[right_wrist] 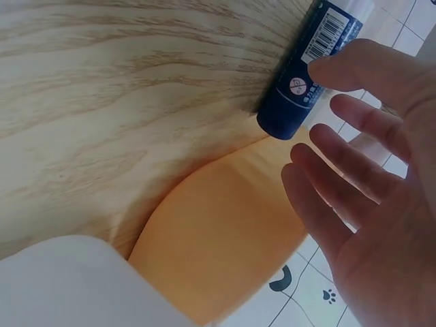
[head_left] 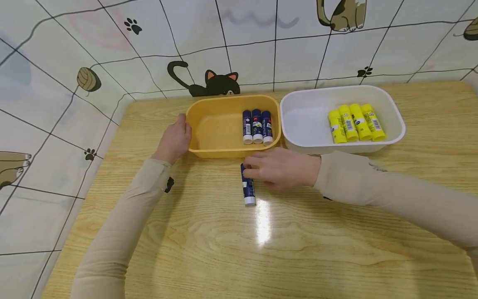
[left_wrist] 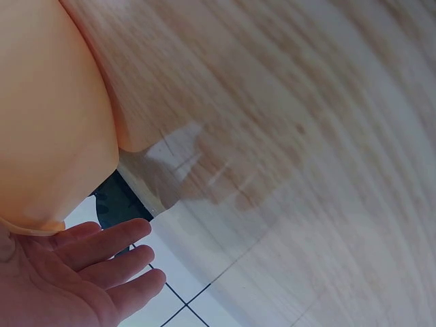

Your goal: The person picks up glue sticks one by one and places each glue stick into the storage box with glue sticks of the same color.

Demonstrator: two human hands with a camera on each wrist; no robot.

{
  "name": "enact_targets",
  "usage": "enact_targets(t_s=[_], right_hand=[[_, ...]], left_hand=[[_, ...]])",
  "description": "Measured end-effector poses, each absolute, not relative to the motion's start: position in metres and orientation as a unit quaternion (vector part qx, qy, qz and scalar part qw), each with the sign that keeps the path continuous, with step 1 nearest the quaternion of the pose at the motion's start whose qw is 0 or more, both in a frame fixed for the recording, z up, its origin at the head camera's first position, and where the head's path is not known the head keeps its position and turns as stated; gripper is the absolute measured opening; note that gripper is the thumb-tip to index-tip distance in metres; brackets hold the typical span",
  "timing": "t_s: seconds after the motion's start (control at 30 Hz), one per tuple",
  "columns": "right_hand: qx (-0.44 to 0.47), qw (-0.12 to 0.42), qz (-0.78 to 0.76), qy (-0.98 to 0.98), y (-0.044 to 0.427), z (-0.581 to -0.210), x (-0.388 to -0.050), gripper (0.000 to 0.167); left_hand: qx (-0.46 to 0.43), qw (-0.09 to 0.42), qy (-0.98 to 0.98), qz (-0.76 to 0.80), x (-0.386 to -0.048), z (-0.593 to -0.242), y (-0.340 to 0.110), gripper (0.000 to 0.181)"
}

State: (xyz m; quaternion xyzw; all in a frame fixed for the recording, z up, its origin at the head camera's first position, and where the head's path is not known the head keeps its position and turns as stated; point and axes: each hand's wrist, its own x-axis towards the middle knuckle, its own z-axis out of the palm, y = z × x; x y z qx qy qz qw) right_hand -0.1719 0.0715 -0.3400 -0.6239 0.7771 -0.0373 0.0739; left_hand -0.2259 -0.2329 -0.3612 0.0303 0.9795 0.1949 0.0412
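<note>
A dark blue glue stick (head_left: 248, 191) with a white end lies on the table in front of the orange bin (head_left: 209, 153). My right hand (head_left: 278, 168) is over its far end. In the right wrist view the thumb overlaps the blue glue stick (right_wrist: 310, 71), while the other fingers are spread and loosely bent beside it. My left hand (head_left: 174, 139) holds the bin's left end at the rim; its other fingers (left_wrist: 119, 272) extend outside the wall. Inside the bin, three blue glue sticks (head_left: 257, 126) lie side by side at the right end.
A white bin (head_left: 306, 120) stands against the orange bin's right side, with several yellow glue sticks (head_left: 356, 122) lying in its right part. Both bins are near the back of the wooden table (head_left: 209, 249), close to the tiled wall (head_left: 254, 62) with cat drawings.
</note>
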Motion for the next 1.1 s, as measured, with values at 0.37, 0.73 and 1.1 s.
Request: enact_targets(t_s=[0.37, 0.73, 1.1], right_hand=[[-0.659, 0.043, -0.032, 0.750, 0.054, -0.346, -0.173, 0.032], [-0.669, 0.025, 0.002, 0.742, 0.041, -0.355, -0.173, 0.026], [-0.664, 0.038, 0.030, 0.746, 0.037, -0.358, -0.174, 0.025]], left_hand=[[0.030, 0.041, 0.980, 0.194, -0.226, -0.362, -0.234, 0.039], [0.033, 0.045, 0.980, 0.193, -0.226, -0.361, -0.233, 0.038], [0.028, 0.049, 0.979, 0.196, -0.225, -0.361, -0.233, 0.039]])
